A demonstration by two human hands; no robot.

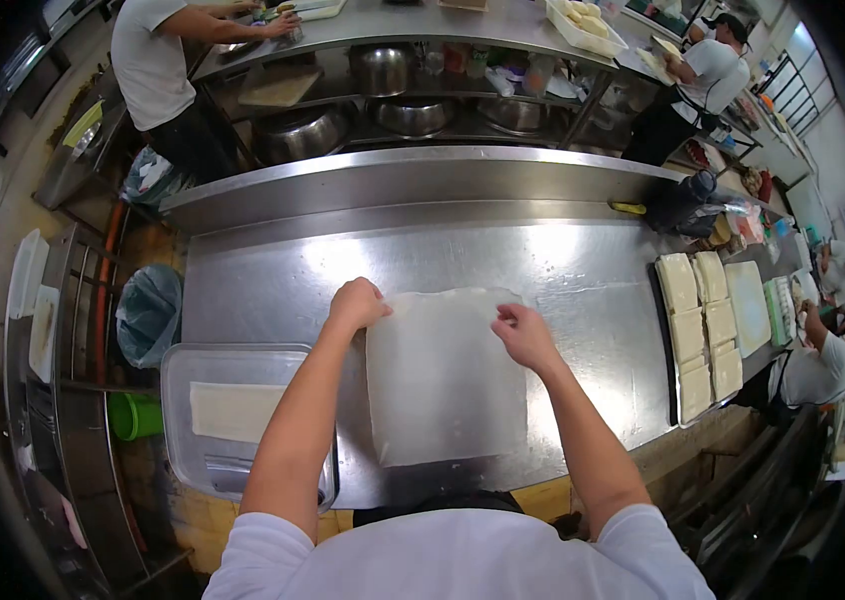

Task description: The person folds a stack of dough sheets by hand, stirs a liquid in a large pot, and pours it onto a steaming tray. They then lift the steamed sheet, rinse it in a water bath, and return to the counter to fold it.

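Observation:
A thin, pale, roughly square sheet of dough [448, 385] lies spread on the steel table [583, 260] in front of me. My left hand [360, 304] is at its far left corner, fingertips pinched on the edge. At the far right corner is my right hand [523, 334], its thumb and fingers closed together on the sheet's edge. The sheet's near part lies flat, and its far edge looks slightly uneven between my hands.
A clear plastic tray [178, 440] with a pale dough strip [233, 410] stands at the left. Dark trays of square dough pieces [688, 335] sit at the right, near a dark bottle [678, 205]. Co-workers [158, 70] [708, 80] stand beyond the raised steel ledge [423, 180].

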